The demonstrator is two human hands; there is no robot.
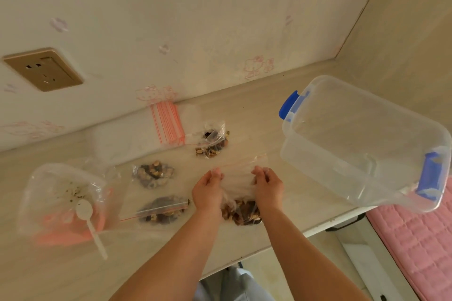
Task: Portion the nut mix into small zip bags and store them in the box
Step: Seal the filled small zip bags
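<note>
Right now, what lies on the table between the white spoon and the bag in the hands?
In the head view, one filled nut bag lies between the spoon and the held bag.

Both bare forearms stretched forward side by side, left hand [208, 190] and right hand [267, 184] close together, palms down, fingers curled, pinching a bag [241, 187] between them.

At the lower centre of the frame, the left hand [208, 190] and right hand [267, 187] grip the two sides of a small zip bag [241, 193] lying on the table [256, 115], nuts bunched at its near end. Three filled bags [152, 173] lie to the left and above. The clear box [362, 144] with blue latches stands at right, and a white spoon [89, 221] rests on a large bag [56, 193] at lower left.
</note>
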